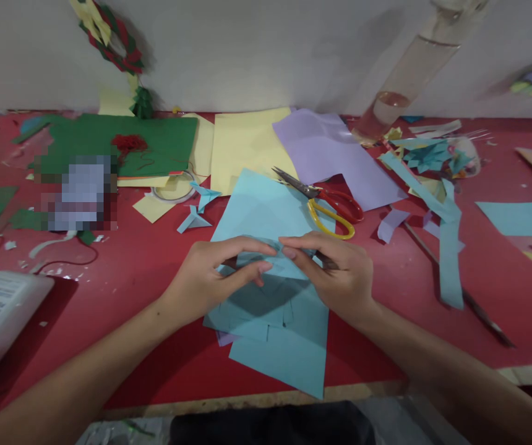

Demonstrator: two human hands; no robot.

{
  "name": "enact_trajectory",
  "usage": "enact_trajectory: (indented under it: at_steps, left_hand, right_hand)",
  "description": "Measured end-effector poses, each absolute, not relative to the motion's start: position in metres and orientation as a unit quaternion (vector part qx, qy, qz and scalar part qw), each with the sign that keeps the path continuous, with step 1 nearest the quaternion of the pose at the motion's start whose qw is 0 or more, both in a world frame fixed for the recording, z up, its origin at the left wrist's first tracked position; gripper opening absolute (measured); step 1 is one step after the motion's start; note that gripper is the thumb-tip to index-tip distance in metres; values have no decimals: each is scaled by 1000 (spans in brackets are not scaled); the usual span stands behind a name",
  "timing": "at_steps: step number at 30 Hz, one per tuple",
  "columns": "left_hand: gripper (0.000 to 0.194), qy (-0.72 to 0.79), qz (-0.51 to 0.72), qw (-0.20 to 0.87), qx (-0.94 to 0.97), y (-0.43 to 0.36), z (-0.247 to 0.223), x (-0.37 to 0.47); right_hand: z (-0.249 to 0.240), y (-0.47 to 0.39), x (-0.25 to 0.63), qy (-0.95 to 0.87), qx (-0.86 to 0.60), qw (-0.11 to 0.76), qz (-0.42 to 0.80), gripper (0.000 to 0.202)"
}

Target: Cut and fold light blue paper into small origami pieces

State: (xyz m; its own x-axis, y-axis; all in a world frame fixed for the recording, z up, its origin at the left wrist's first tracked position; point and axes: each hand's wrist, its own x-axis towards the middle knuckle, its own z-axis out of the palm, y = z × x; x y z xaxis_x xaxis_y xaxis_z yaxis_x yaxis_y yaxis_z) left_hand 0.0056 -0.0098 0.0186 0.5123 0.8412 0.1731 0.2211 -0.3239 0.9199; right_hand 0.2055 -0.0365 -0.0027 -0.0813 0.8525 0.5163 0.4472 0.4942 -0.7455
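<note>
Over a stack of light blue paper sheets, my left hand and my right hand meet at the fingertips. Between them they pinch a small piece of blue paper, whose outline blends into the sheets below. Thumb and index finger are closed on it in each hand, and its exact shape is hard to make out. Just beyond my right hand lie scissors with one red and one yellow handle. Small folded blue paper pieces rest beyond my left hand.
Yellow sheets, a purple sheet and green sheets lie along the wall. A tape roll, a blurred-out object and a white box are leftward. Blue strips and a thin stick lie rightward, below a clear bottle.
</note>
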Motion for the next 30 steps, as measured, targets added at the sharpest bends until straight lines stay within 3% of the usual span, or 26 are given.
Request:
enact_trajectory:
  at_steps: [30]
  left_hand:
    - [13,341,343,460,745,-9,16,2]
  right_hand:
    - [-4,-37,206,-725,-443,493,186,18]
